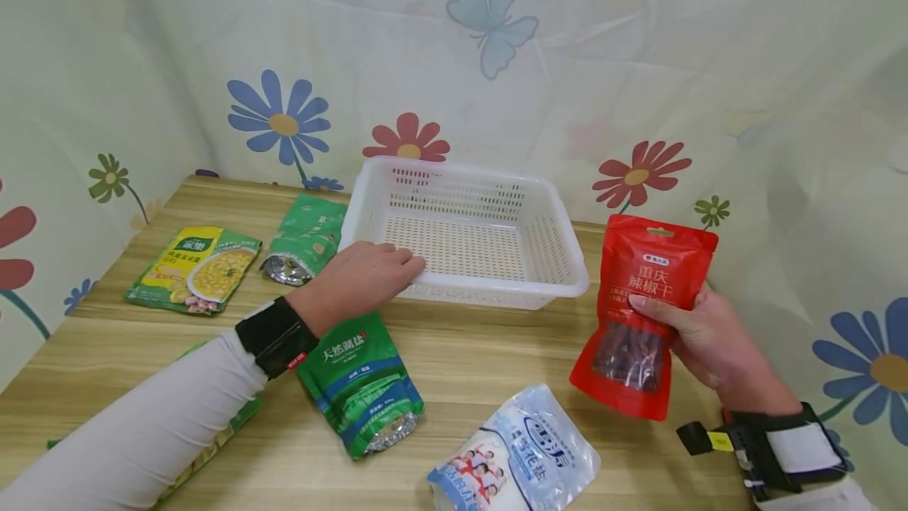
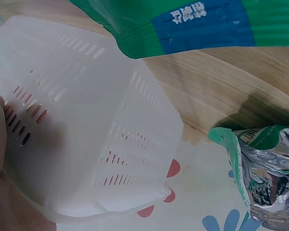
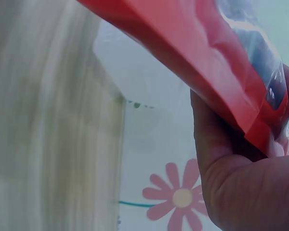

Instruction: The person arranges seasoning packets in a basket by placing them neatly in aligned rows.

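My right hand (image 1: 716,345) grips a red bag of dried chilies (image 1: 649,266) upright, thumb across its front, to the right of the white plastic basket (image 1: 489,290). Dark chilies show through its clear window. In the right wrist view the red bag (image 3: 183,53) slants above the hand (image 3: 250,187). My left hand (image 1: 362,278) holds the basket's front left rim. Fingertips show through the slots of the basket wall (image 2: 86,120) in the left wrist view. Inside, the basket shows only its slotted floor. A green bag of lake salt (image 1: 369,393) lies just below the left hand.
A white and blue salt bag (image 1: 525,456) lies at the table's front. Left of the basket are a green foil pouch (image 1: 308,231) and a yellow-green soup packet (image 1: 195,270). Another green packet (image 1: 213,456) is partly under the left sleeve. A flowered curtain (image 1: 567,38) hangs behind.
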Demonstrator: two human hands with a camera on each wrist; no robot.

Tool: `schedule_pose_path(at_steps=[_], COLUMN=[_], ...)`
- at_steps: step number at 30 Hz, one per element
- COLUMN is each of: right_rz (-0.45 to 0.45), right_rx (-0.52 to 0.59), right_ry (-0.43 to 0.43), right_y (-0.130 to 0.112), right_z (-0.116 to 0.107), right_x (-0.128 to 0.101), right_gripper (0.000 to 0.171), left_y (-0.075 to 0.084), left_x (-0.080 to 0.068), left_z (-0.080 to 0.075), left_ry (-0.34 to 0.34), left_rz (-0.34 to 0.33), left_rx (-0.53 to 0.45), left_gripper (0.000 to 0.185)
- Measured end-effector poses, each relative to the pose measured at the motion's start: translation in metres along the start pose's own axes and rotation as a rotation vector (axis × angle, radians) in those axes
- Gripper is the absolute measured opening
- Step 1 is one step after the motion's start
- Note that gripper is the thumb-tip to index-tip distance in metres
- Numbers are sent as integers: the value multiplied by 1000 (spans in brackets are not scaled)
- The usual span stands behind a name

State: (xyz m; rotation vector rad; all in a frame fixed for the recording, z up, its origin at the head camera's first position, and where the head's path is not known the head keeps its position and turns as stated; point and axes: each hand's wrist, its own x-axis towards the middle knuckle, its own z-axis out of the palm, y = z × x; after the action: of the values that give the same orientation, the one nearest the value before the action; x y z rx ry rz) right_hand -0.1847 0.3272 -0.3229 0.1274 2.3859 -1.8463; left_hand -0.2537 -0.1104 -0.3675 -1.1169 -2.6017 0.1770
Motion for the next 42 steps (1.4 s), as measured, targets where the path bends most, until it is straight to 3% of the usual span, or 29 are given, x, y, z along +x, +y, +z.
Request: schedule_pose_path(at_steps=[6,17,30,42], right_rz=[-44,-105,-205,-213], right_rx=[-40,66,187,216], right_ry=[-18,-36,-5,58], right_y=[-16,-36,-67,-83], right_z=[8,22,35,47], right_x=[4,16,33,52], right_gripper=[52,52,60,73], left_y=[-1,-1,-3,-2], left_x=[0,1,2,2], left_z=[0,0,-1,-1], left_ry=[13,4,-30,-38], left_rz=[11,15,11,7], left_rx=[4,-7,-5,4], left_gripper=[23,26,27,28])
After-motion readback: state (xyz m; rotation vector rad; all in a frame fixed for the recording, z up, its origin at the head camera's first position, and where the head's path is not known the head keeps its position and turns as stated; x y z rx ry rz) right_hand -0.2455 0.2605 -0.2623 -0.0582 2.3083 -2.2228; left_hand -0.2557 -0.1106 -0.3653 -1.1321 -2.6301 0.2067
